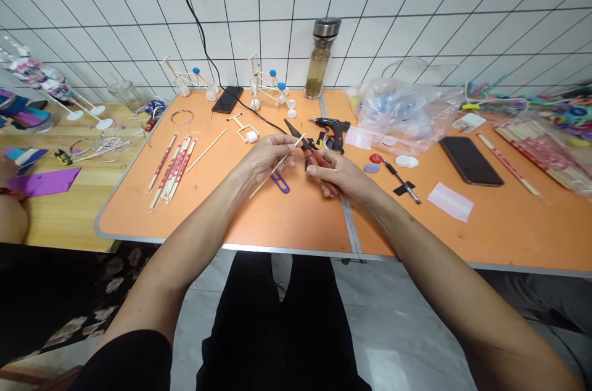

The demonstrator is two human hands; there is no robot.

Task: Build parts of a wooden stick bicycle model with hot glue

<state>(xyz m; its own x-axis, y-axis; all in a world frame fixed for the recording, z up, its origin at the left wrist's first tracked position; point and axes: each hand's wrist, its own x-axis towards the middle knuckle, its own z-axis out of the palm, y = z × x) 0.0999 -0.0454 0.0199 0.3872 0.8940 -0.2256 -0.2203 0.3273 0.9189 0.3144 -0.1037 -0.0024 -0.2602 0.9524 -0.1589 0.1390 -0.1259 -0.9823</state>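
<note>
My left hand pinches a thin wooden stick, which slants from lower left up past the fingertips. Wrapped around the red handles of a pair of scissors is my right hand. The dark blades point up and left, close to the stick's upper end; whether they touch it I cannot tell. Partly behind my left hand lies a purple looped plastic piece. Just beyond the scissors rests a black glue gun. A small stick frame with a white wheel lies beyond my left hand.
Wrapped chopsticks and a loose stick lie left. Stick models with wheels, a phone and a tea bottle stand or lie at the back. Rightward are a plastic bag, a pen and another phone.
</note>
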